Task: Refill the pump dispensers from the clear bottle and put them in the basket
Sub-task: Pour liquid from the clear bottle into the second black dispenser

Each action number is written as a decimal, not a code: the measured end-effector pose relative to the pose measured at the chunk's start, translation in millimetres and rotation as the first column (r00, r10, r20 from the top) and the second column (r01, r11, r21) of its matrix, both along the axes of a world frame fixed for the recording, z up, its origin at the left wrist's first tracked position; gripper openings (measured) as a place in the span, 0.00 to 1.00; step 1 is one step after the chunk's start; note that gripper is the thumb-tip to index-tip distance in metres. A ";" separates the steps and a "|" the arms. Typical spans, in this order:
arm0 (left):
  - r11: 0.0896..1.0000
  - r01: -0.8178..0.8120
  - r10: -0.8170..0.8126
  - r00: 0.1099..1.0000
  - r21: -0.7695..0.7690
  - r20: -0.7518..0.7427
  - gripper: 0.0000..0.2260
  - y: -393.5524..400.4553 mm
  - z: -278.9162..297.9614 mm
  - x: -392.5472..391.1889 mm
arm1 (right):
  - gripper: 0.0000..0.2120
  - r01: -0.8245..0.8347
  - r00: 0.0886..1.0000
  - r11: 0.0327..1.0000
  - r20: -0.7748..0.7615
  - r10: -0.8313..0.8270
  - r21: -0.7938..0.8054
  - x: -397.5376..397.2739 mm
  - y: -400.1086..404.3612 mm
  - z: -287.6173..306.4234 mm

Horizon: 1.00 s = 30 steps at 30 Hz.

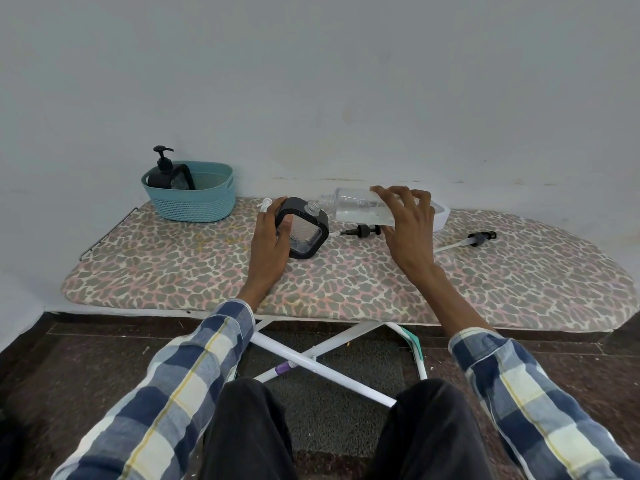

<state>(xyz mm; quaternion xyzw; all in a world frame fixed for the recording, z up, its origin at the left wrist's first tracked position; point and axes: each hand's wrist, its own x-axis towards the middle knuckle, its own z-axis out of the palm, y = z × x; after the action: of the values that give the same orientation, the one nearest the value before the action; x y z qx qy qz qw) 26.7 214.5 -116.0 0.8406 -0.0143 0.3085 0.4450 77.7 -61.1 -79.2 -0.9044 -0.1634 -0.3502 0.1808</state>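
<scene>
My left hand (270, 237) grips a square black-framed dispenser (306, 228) with no pump in it, tilted on the ironing board (207, 271), its threaded neck pointing up and right. My right hand (408, 223) holds the clear bottle (356, 209) on its side in the air, its open mouth aimed at the dispenser's neck and close to it. A little clear liquid lies in the bottle. Two loose black pump heads lie on the board, one (363, 231) under the bottle and one (479, 237) further right. A teal basket (207, 199) at the back left holds a black pump dispenser (164, 171).
A white container (441, 216) sits behind my right hand, mostly hidden. A small white piece (266, 203) peeks out behind my left fingers. The board stands against a pale wall; its white folding legs (311, 355) and a dark floor are below, with my knees in front.
</scene>
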 end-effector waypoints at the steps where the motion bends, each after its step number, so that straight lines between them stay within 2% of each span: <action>1: 1.000 -0.001 0.001 1.000 -0.004 0.001 0.23 -0.3 0.2 -0.2 | 0.40 0.002 1.000 1.000 -0.001 -0.002 -0.003 -0.6 -0.2 1.3; 30: 1.000 -0.011 0.011 1.000 0.017 0.016 0.23 0.6 -1.0 1.4 | 0.41 0.017 1.000 0.999 0.005 -0.017 -0.050 0.6 -0.1 14.7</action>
<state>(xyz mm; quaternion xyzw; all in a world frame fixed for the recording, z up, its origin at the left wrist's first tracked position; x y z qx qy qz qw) 28.1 215.1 -117.0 0.8420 -0.0160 0.3177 0.4358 78.3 -61.2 -64.5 -0.9093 -0.1648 -0.3493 0.1547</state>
